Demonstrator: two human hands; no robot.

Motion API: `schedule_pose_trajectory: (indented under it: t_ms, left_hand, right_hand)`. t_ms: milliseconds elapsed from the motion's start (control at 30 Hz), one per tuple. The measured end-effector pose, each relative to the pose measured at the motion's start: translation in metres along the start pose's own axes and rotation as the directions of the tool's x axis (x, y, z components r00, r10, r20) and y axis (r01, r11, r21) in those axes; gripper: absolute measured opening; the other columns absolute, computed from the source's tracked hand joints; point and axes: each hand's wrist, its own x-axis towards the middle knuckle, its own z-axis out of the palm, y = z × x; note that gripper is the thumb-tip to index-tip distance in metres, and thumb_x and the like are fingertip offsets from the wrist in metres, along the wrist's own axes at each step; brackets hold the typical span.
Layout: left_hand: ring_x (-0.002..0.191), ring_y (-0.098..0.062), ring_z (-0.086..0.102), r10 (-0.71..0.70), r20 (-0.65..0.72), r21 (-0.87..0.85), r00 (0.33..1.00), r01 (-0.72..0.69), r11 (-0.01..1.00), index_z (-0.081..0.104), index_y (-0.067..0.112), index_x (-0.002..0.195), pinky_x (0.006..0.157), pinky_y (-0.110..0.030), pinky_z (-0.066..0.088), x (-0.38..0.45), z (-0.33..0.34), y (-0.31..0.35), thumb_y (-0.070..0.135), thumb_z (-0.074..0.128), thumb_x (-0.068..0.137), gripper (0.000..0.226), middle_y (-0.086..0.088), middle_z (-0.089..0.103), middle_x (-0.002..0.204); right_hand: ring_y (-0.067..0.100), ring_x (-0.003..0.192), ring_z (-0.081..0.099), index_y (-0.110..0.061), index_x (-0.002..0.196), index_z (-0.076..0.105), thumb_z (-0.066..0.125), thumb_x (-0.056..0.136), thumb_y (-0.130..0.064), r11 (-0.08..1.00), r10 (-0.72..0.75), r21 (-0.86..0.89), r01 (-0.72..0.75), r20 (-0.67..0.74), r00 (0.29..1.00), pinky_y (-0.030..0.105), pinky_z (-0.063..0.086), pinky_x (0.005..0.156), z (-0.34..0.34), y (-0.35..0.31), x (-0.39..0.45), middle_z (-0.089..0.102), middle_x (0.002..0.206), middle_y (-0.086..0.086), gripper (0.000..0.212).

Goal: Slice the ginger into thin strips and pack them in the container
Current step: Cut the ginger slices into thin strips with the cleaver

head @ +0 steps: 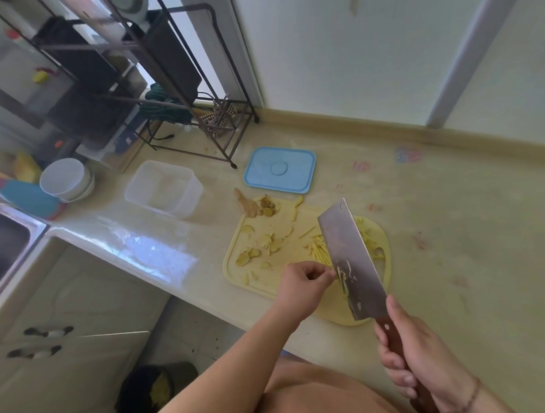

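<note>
Pale countertop [450,212] runs along a white wall, with a yellow cutting board [250,282] near its front edge. One cleaver [352,261] stands over the board, its long blade running away from the person; the right hand [420,356] is wrapped round its wooden handle. Just left of the blade, the left hand [302,284] has its fingers curled, apparently pinching strips stuck to the steel, though blur hides the contact. Cut ginger strips [317,249] lie beside the blade, loose ginger slices [263,246] further left, and one uncut ginger knob [248,204] at the board's far corner. One clear container [163,187] sits empty beyond, to the left, nearer the left hand; its single blue lid [280,169] lies apart.
</note>
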Motion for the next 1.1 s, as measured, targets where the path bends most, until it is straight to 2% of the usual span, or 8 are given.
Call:
schedule_pose_trajectory:
  t_ms: [267, 400, 500, 600, 733, 900, 1000, 1100]
  left_hand:
    - [0.055, -0.011, 0.043, -0.038, -0.048, 0.046, 0.998, 0.040, 0.998, 0.070, 0.020, 0.072, 0.055, -0.024, 0.036, 0.001, -0.005, 0.002, 0.025, 0.068, 0.092, 0.021, 0.006, 0.055, 0.061]
    - [0.053, -0.016, 0.046, -0.149, -0.057, -0.121, 0.987, 0.141, 0.983, 0.073, 0.005, 0.082, 0.052, -0.024, 0.040, -0.010, 0.000, -0.008, 0.019, 0.067, 0.094, 0.019, -0.001, 0.062, 0.062]
    - [0.050, -0.013, 0.046, -0.132, -0.124, -0.241, 0.983, 0.099, 0.965, 0.071, 0.007, 0.090, 0.049, -0.022, 0.040, -0.016, 0.006, -0.011, 0.018, 0.063, 0.097, 0.016, 0.001, 0.062, 0.061]
    - [0.052, -0.011, 0.048, -0.050, -0.146, -0.178, 0.988, 0.024, 0.984, 0.071, 0.015, 0.084, 0.056, -0.028, 0.042, -0.005, 0.009, -0.002, 0.027, 0.067, 0.095, 0.016, 0.005, 0.060, 0.058]
    - [0.051, -0.009, 0.049, 0.030, -0.203, 0.079, 0.979, -0.014, 0.997, 0.064, 0.022, 0.071, 0.055, -0.026, 0.039, 0.018, 0.012, 0.006, 0.040, 0.067, 0.093, 0.028, 0.009, 0.055, 0.056]
    - [0.057, -0.003, 0.046, 0.228, -0.304, 0.073, 0.925, -0.216, 0.974, 0.062, 0.025, 0.079, 0.058, -0.023, 0.040, -0.007, 0.021, -0.006, 0.034, 0.065, 0.094, 0.018, 0.012, 0.053, 0.062]
    - [0.082, 0.000, 0.048, 0.510, -0.350, 0.298, 0.786, -0.422, 0.856, 0.056, 0.026, 0.098, 0.074, -0.016, 0.040, -0.025, 0.041, -0.011, 0.050, 0.065, 0.089, 0.027, 0.015, 0.053, 0.091]
    - [0.113, -0.015, 0.042, 0.672, -0.304, 0.522, 0.675, -0.472, 0.710, 0.043, 0.022, 0.122, 0.102, -0.023, 0.028, -0.019, 0.060, -0.021, 0.066, 0.046, 0.094, 0.053, 0.001, 0.043, 0.125]
  right_hand:
    - [0.013, 0.038, 0.023, -0.016, 0.063, 0.044, 0.047, 0.058, -0.086, 0.998, -0.055, -0.044, 0.052, -0.063, 0.997, 0.018, 0.027, 0.040, -0.007, -0.005, -0.003, 0.028, 0.052, 0.007, 0.071]
    - [0.014, 0.040, 0.024, -0.013, 0.068, 0.043, 0.044, 0.061, -0.085, 0.985, -0.067, -0.162, 0.054, -0.071, 0.995, 0.020, 0.025, 0.041, -0.010, -0.004, -0.005, 0.029, 0.052, 0.006, 0.072]
    - [0.015, 0.042, 0.023, -0.015, 0.066, 0.043, 0.042, 0.060, -0.086, 0.972, -0.051, -0.234, 0.034, -0.065, 0.997, 0.023, 0.021, 0.044, -0.012, -0.001, -0.008, 0.030, 0.051, 0.004, 0.071]
    - [0.014, 0.043, 0.023, -0.015, 0.065, 0.043, 0.042, 0.059, -0.086, 0.968, -0.052, -0.248, 0.030, -0.081, 0.995, 0.021, 0.021, 0.044, -0.018, -0.001, -0.013, 0.030, 0.052, 0.005, 0.071]
    - [0.014, 0.041, 0.024, -0.014, 0.065, 0.044, 0.044, 0.058, -0.086, 0.974, -0.060, -0.225, 0.034, -0.111, 0.992, 0.019, 0.026, 0.042, -0.031, -0.006, -0.016, 0.030, 0.053, 0.008, 0.073]
    - [0.009, 0.038, 0.021, -0.013, 0.065, 0.044, 0.042, 0.074, -0.085, 0.995, 0.097, -0.023, -0.098, -0.025, 0.995, 0.016, 0.026, 0.041, -0.034, -0.012, -0.016, 0.026, 0.051, 0.007, 0.072]
    - [0.008, 0.035, 0.019, -0.012, 0.067, 0.042, 0.036, 0.081, -0.071, 0.980, 0.169, 0.096, -0.173, 0.050, 0.984, 0.015, 0.026, 0.038, -0.031, -0.016, -0.016, 0.023, 0.051, 0.007, 0.061]
    - [0.009, 0.035, 0.018, -0.014, 0.062, 0.044, 0.035, 0.083, -0.072, 0.965, 0.194, 0.160, -0.206, 0.086, 0.977, 0.016, 0.023, 0.038, -0.029, -0.021, -0.014, 0.022, 0.052, 0.007, 0.063]
